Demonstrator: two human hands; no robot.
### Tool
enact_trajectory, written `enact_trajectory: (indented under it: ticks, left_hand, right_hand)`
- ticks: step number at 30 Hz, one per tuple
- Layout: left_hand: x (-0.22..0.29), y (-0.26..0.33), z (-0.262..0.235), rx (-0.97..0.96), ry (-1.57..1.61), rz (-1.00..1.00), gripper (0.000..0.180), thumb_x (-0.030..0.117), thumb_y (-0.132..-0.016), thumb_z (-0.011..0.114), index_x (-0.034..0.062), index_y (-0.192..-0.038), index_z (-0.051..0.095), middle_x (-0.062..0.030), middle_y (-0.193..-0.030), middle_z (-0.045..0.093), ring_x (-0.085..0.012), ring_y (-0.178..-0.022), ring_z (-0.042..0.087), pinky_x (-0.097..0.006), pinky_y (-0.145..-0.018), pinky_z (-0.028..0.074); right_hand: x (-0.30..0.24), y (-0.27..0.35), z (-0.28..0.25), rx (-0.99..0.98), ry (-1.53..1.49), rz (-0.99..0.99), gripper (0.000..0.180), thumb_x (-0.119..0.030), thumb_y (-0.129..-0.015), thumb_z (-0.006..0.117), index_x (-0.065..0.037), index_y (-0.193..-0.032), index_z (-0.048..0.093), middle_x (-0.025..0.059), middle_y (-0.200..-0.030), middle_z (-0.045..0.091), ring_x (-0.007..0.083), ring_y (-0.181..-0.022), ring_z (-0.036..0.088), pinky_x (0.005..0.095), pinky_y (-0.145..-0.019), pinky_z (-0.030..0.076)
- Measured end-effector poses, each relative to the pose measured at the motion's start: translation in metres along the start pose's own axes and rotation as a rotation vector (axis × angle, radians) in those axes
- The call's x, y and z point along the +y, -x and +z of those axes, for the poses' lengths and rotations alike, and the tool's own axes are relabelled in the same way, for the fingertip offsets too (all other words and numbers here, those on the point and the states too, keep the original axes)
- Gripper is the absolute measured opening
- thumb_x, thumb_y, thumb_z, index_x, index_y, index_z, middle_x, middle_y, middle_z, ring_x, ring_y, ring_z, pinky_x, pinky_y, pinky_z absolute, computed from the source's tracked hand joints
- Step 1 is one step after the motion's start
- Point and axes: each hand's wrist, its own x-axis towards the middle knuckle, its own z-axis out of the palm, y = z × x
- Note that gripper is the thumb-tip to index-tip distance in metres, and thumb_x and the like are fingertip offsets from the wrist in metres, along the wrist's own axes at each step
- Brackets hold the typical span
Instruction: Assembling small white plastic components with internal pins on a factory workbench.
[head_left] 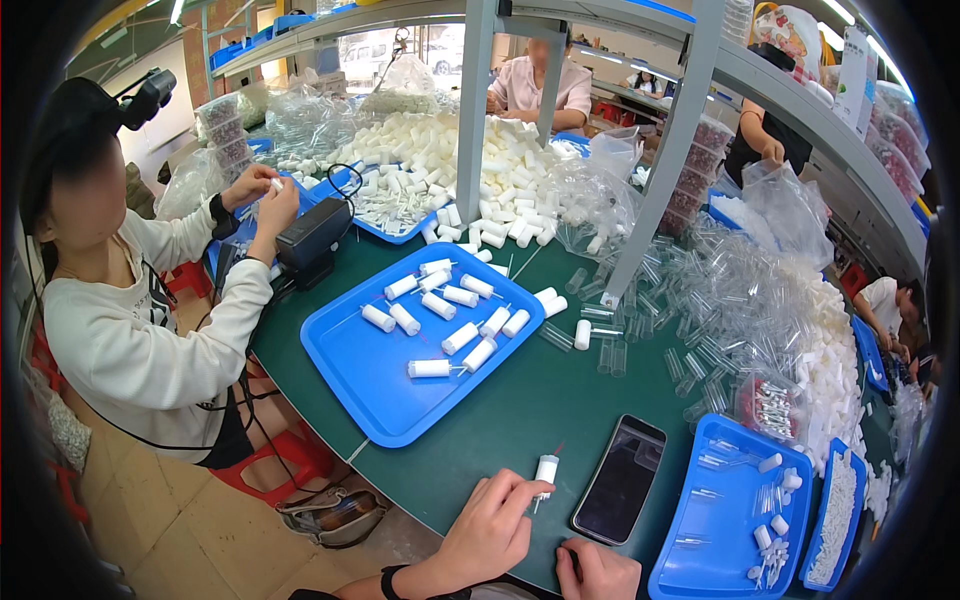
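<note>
A small white plastic tube [546,470] is pinched upright by the left hand [490,530] on the green table [500,420]; the right hand [598,570] is loosely curled, holding nothing, beside a black phone [620,480].

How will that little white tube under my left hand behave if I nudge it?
The white tube stands upright on a narrow base, so it would probably tip, then roll, being round. It looks like light plastic; the left hand pinches it with fingertips alone.

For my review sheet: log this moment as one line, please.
left hand: fingertips on small white tube upright on green table | right hand: resting at table edge, empty | black phone beside tube
</note>
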Motion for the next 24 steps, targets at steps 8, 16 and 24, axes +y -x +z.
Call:
enact_trajectory:
  ticks: [8, 16, 24]
  left_hand:
    - [0.0007, -0.0009, -0.0017, -0.017, 0.022, 0.0, 0.043, -0.009, -0.071, 0.048, 0.0035, -0.112, 0.056, -0.0106, -0.091, 0.048, -0.0283, -0.078, 0.048, -0.036, -0.073, 0.042]
    - [-0.0001, 0.0007, -0.0026, 0.009, 0.046, 0.014, 0.042, -0.009, -0.071, 0.048, 0.0039, -0.111, 0.057, -0.0101, -0.091, 0.048, -0.0282, -0.078, 0.048, -0.036, -0.072, 0.042]
    - [0.0017, -0.0018, -0.0005, -0.037, -0.008, 0.022, 0.038, -0.008, -0.07, 0.05, 0.0041, -0.105, 0.059, -0.0101, -0.088, 0.047, -0.029, -0.078, 0.049, -0.038, -0.072, 0.042]
  right_hand:
    - [0.0001, -0.0012, -0.0004, 0.003, -0.001, -0.002, 0.007, -0.008, -0.081, 0.065, -0.006, -0.084, 0.058, 0.0135, -0.065, 0.056, 0.0317, -0.056, 0.057, 0.038, -0.05, 0.043]
    - [-0.0013, -0.0002, 0.0006, -0.002, 0.008, -0.005, 0.008, -0.008, -0.081, 0.065, -0.006, -0.084, 0.058, 0.0133, -0.065, 0.056, 0.0309, -0.056, 0.056, 0.0379, -0.05, 0.043]
    - [0.0006, 0.0011, 0.0008, 0.031, 0.012, 0.002, 0.008, -0.008, -0.081, 0.065, -0.006, -0.085, 0.058, 0.0129, -0.065, 0.055, 0.0307, -0.055, 0.055, 0.0378, -0.049, 0.042]
